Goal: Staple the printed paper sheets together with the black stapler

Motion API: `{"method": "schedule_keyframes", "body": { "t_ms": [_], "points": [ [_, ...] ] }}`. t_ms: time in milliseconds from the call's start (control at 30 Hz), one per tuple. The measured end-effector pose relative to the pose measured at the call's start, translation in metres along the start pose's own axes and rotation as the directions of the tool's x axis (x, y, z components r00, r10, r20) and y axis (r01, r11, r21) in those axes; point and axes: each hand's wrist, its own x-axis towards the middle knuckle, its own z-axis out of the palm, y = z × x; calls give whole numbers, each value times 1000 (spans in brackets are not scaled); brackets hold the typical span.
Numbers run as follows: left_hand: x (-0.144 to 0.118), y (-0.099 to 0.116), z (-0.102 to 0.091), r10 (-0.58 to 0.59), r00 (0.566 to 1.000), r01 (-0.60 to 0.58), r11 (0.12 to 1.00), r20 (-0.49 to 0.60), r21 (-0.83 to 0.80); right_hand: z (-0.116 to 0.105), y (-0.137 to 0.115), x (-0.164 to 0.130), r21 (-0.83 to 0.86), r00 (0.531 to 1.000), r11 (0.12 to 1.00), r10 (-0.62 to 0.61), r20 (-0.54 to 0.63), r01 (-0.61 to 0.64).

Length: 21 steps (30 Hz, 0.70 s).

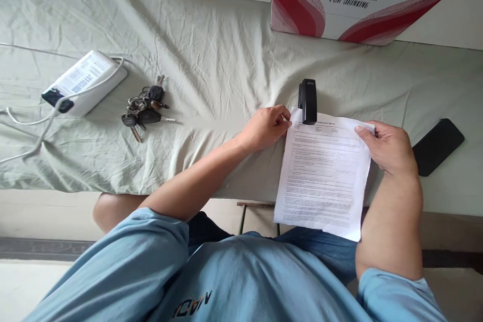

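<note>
I hold a printed paper sheet over the front edge of a cloth-covered table. My left hand pinches its top left corner. My right hand grips its top right edge. A black stapler rests on the cloth, its front end lying over the paper's top edge, right beside my left fingertips. The lower half of the sheet hangs past the table toward my lap.
A bunch of keys lies left of centre. A white power bank with a white cable sits far left. A black phone lies at the right. A red-and-white water carton stands at the back.
</note>
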Motion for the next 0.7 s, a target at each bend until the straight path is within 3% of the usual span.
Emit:
{"method": "schedule_keyframes", "body": {
  "t_ms": [67,133,200,267,400,700],
  "points": [
    [-3,-9,4,84,989,-82,996,-118,24,-2,-6,-2,-15,1000,1000,18,-9,-18],
    [-3,-18,8,257,946,-243,966,-197,93,-4,-10,-4,-4,1000,1000,19,7,-19],
    [1,-26,11,473,862,-442,877,-183,187,-4,-12,-5,9,1000,1000,24,14,-24],
    [5,-32,12,603,792,-565,783,-95,261,-4,-13,-5,14,1000,1000,16,23,-17],
    [11,-35,13,611,791,-580,742,14,336,-4,-11,-6,-4,999,1000,-15,34,15],
    [11,-31,11,578,816,-541,753,15,374,-1,-15,-7,-23,999,999,-29,15,29]
  ]
}}
